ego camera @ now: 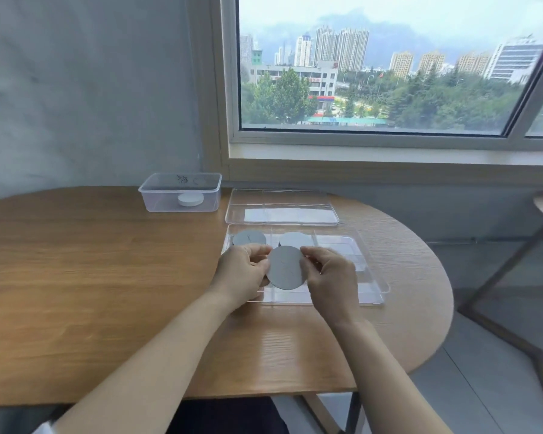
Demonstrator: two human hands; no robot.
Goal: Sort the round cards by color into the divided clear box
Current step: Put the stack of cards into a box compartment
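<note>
A grey round card (pixel 286 268) is held upright between both hands above the divided clear box (pixel 372 270). My left hand (pixel 243 274) pinches its left edge and my right hand (pixel 331 277) pinches its right edge. Inside the box, a grey card (pixel 248 238) lies in the far left compartment and a lighter, whitish card (pixel 295 239) lies in the compartment to its right. The near left compartments are hidden behind my hands.
The box's clear lid (pixel 281 206) lies flat just behind it. A smaller clear tub (pixel 181 192) with a white stack of round cards (pixel 191 199) stands at the back. The wooden round table (pixel 91 277) ends close to the right of the box.
</note>
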